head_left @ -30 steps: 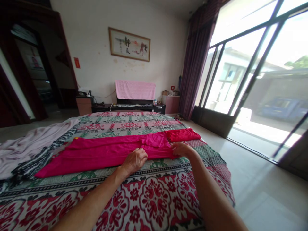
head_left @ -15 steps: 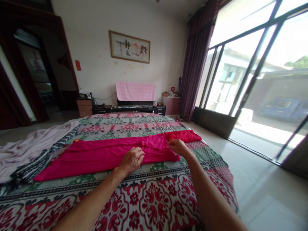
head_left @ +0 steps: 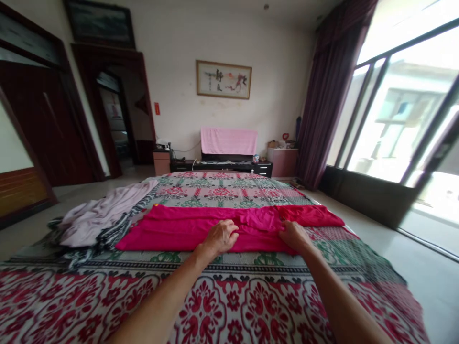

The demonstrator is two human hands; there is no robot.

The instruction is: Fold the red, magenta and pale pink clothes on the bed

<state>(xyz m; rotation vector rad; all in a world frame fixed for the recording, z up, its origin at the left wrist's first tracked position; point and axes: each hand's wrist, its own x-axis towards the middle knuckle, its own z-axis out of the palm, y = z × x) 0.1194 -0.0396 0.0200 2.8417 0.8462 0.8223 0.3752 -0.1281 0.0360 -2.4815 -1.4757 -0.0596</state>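
Note:
A bright pink garment (head_left: 179,227) lies spread lengthwise across a bed covered by a red, green and white patterned bedspread (head_left: 233,296). My left hand (head_left: 220,237) rests on the garment's near edge, its fingers curled and pressed into the cloth. My right hand (head_left: 292,234) lies on the same garment a little to the right, fingers bent down onto a fold near the garment's right end. Whether either hand pinches the cloth I cannot make out.
A pale lilac cloth (head_left: 103,212) and a black-and-white patterned cloth (head_left: 82,241) are heaped on the bed's left side. Beyond the bed stand a low dark cabinet (head_left: 222,166) with a pink towel (head_left: 228,140), a dark doorway (head_left: 118,126) at left, and tall windows (head_left: 401,124) with purple curtains at right.
The view has swung left, so the door side shows more. Both hands stayed on the pink garment; the right hand shifted slightly along its fold.

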